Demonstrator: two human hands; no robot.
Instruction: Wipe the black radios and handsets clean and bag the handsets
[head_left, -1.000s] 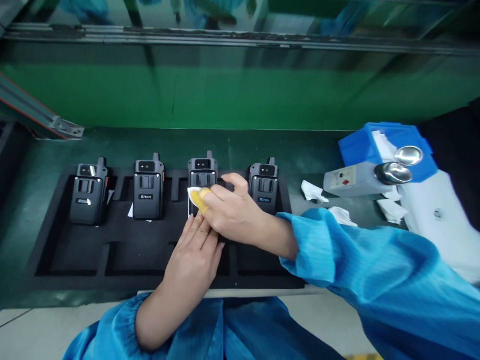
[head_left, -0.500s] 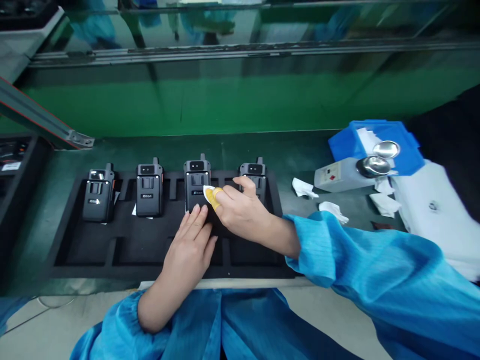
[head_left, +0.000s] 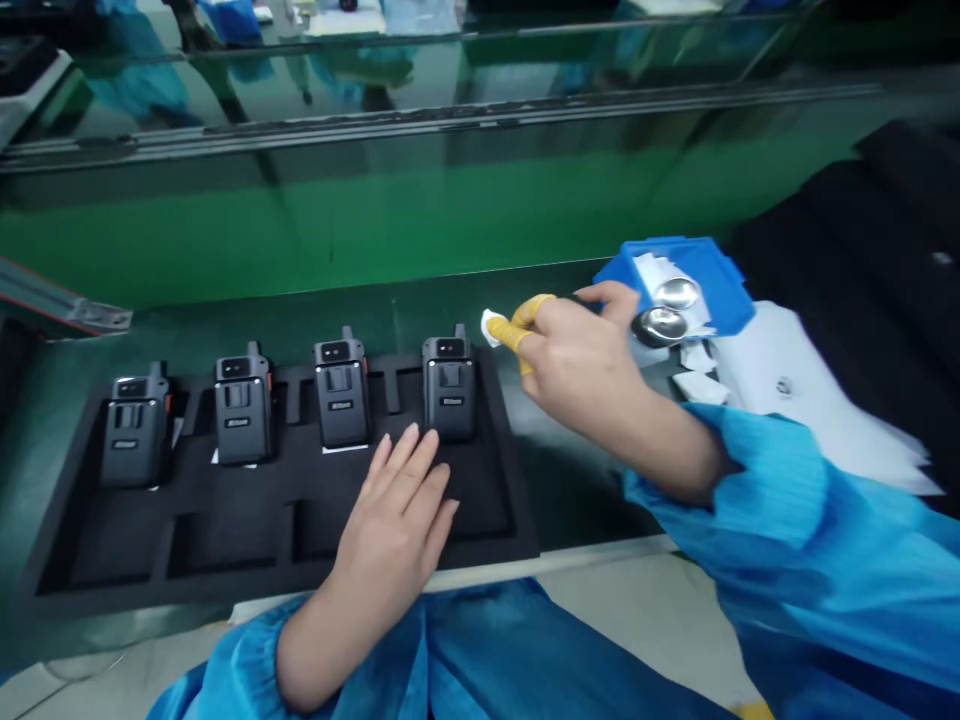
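Note:
My right hand [head_left: 581, 355], with yellow covers on some fingers, pinches a small white wipe [head_left: 491, 327] above the bench, right of the last radio. My left hand [head_left: 397, 515] holds nothing; its fingers lie stretched out, their tips by the lower edge of the rightmost black radio [head_left: 449, 388]. Alongside, another radio [head_left: 341, 388] lies back side up with white paper under its lower edge. Farther left are two more, a radio [head_left: 244, 405] and the leftmost radio [head_left: 135, 430]. All lie in the black compartment tray [head_left: 349, 565].
At the right stand a blue bin [head_left: 720, 285] with white wipes in it and a bottle with a metal top [head_left: 660, 327], partly behind my right hand. Crumpled wipes [head_left: 701, 387] and a white bag [head_left: 795, 385] lie there. A green panel [head_left: 337, 225] rises behind the bench.
My right hand has lifted off the third radio and moved right with the wipe. The left hand has shifted right to the rightmost radio. The camera view has swung right.

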